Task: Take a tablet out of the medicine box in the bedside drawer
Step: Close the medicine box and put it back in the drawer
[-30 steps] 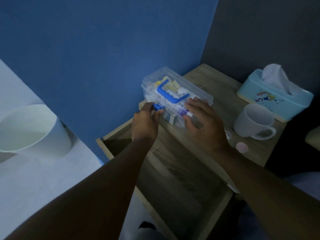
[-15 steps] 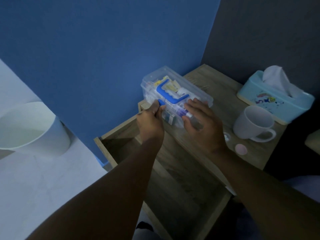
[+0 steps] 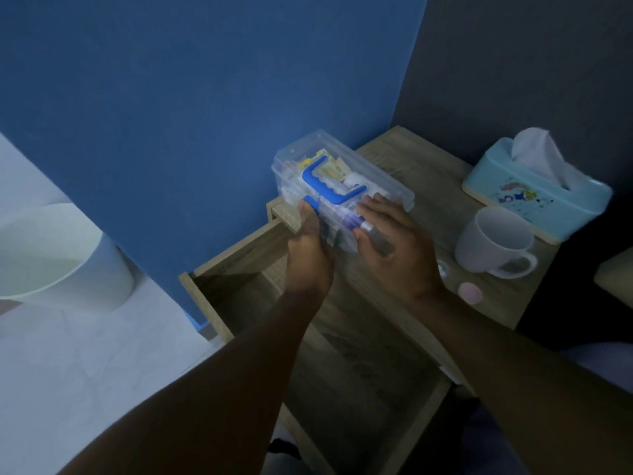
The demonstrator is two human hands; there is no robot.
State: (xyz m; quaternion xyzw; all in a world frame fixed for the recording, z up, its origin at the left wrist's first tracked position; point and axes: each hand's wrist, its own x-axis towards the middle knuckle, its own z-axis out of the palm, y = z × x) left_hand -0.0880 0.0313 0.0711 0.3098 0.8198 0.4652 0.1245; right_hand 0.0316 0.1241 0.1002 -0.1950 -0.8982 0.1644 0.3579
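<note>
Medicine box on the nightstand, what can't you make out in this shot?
- Medicine box: head view, contents too dim and blurred to identify any tablets.
- Its latch: covered by the left hand.
- Box's near side: hidden behind the right hand.
- Drawer: interior crossed by both forearms.

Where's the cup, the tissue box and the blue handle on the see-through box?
cup [image 3: 486, 240], head view, on its outer side wall.
tissue box [image 3: 527, 190], head view, on its light blue front.
blue handle [image 3: 317, 181], head view, on the grip's middle.
</note>
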